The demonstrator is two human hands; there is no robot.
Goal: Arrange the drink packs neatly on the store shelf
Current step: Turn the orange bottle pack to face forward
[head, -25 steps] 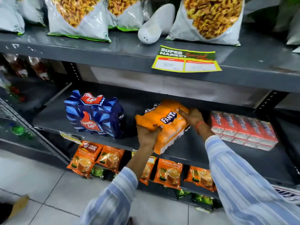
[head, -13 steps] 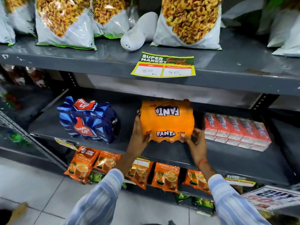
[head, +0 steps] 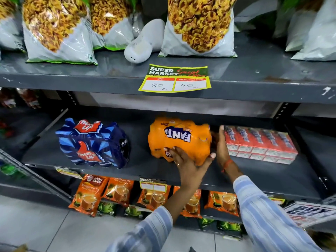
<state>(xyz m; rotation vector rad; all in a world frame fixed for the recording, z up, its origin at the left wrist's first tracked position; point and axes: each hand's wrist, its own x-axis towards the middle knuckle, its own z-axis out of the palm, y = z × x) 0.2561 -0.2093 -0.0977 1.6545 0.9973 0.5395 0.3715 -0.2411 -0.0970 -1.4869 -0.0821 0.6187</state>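
Fanta pack on middle shelf, long axis left-right, between Thums Up pack and red cartons. Left hand splayed on front face; right hand flat against right end. Both touch, neither grips.

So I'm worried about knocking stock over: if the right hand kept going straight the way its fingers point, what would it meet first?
Probably nothing on the shelf: the right hand points into the gap between the Fanta pack and the red cartons. Depth is unclear.
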